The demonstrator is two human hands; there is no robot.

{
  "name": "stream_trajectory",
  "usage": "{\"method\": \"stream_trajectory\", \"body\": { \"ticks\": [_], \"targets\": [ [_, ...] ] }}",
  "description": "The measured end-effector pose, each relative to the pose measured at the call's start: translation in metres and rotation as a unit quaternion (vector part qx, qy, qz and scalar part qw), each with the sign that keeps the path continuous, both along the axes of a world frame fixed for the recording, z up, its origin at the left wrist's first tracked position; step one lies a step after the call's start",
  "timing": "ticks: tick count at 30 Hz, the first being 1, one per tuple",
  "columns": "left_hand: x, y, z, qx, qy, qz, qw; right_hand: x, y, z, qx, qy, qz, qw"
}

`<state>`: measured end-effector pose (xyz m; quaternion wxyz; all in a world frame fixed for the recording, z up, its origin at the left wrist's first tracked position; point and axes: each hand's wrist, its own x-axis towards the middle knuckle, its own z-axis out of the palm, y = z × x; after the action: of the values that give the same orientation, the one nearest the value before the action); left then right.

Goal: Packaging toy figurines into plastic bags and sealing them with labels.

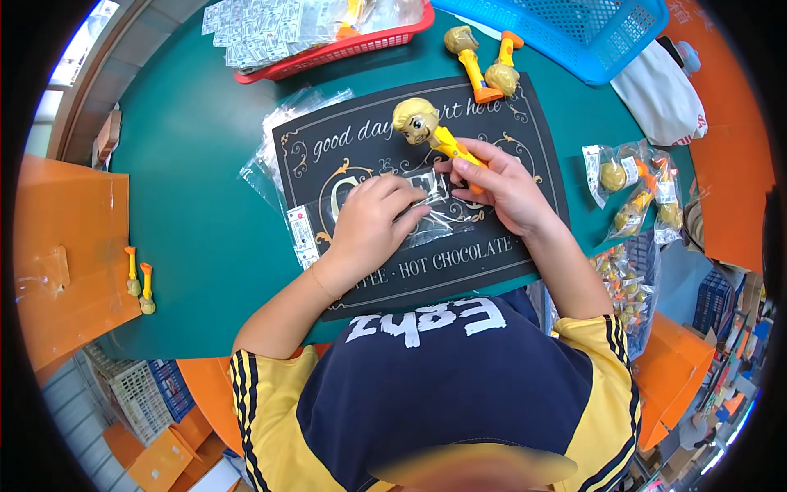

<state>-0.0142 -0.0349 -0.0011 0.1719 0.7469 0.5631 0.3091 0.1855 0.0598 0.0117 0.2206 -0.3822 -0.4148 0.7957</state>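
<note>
My right hand [504, 184] is wrapped round the yellow handle of a toy [416, 121] with a gold-haired figure head. The head points to the far left, above a black printed mat [352, 283]. My left hand [377, 215] lies over a clear plastic bag [438, 225], its fingers curled onto the film near the bag's right end. A white label strip [302, 236] shows at the bag's left end. The toy's lower end is close to the bag; I cannot tell whether they touch.
Two similar toys [469, 64] lie at the mat's far edge. Bagged toys [627, 184] lie on the right. Flat bags [275, 143] sit left of the mat, and a red basket [336, 51] of labelled bags is behind. A blue basket [586, 41] stands far right. Two toys [147, 291] lie far left.
</note>
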Motion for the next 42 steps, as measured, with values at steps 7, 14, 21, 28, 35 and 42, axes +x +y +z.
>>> {"method": "stream_trajectory", "body": {
  "ticks": [7,14,21,28,35,42],
  "targets": [
    [0.002,-0.002,0.001,0.002,-0.022,0.017,1.000,0.000,-0.001,-0.002,0.044,-0.029,0.010,0.999],
    [-0.004,-0.004,0.006,0.000,-0.102,0.021,0.995,0.036,0.015,0.024,0.229,-0.082,0.055,0.969],
    [-0.004,-0.002,0.003,0.009,-0.088,0.006,0.996,0.057,0.009,0.054,0.472,-0.262,0.168,0.825],
    [-0.003,-0.004,0.006,-0.032,-0.142,0.034,0.989,0.063,0.007,0.054,0.579,-0.269,0.154,0.754],
    [0.004,-0.009,0.020,0.037,-0.108,-0.003,0.993,0.033,-0.011,0.053,0.658,-0.273,0.152,0.686],
    [-0.005,-0.011,0.021,-0.076,-0.145,0.002,0.986,0.020,-0.019,0.026,0.544,-0.184,0.143,0.806]
  ]
}}
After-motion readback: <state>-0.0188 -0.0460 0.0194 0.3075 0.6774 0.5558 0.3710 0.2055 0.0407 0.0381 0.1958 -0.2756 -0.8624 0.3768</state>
